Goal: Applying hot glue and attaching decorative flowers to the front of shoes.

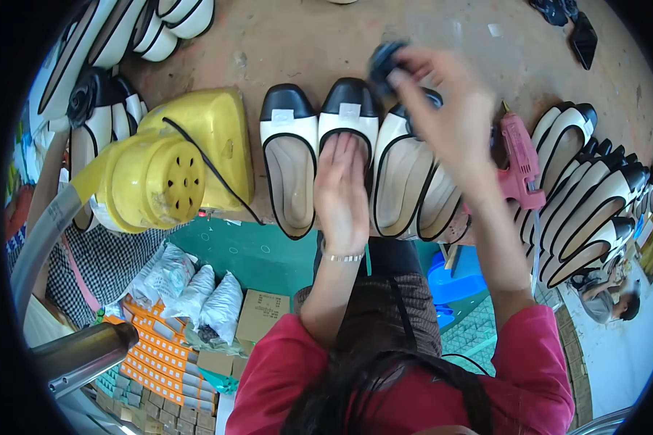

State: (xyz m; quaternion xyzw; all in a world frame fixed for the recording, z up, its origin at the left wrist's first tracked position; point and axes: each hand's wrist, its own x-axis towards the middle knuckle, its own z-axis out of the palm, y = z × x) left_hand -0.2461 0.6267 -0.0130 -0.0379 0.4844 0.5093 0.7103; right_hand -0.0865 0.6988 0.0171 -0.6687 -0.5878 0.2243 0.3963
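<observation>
Left hand [341, 190] is lying flat and open on the middle shoe [348, 119], pinning it steady, while the right hand [446, 109] is pinching a black flower trim [384, 64] just above the toes.

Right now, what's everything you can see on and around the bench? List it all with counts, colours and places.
White flat shoes with black toe caps and trim: three or four at centre bench, more stacked far left and right.
Black round ornament: one, in right hand above the shoes.
Yellow plastic blower housing: one, left bench, grey hose attached.
Pink glue gun: one, right of centre.
Brown worn bench top: one, under everything.
Clear filled bags: about three, lower left.
Cardboard box: one, beside the bags.
Left hand: flat on middle shoe.
Right hand: raised, pinching the ornament.
</observation>
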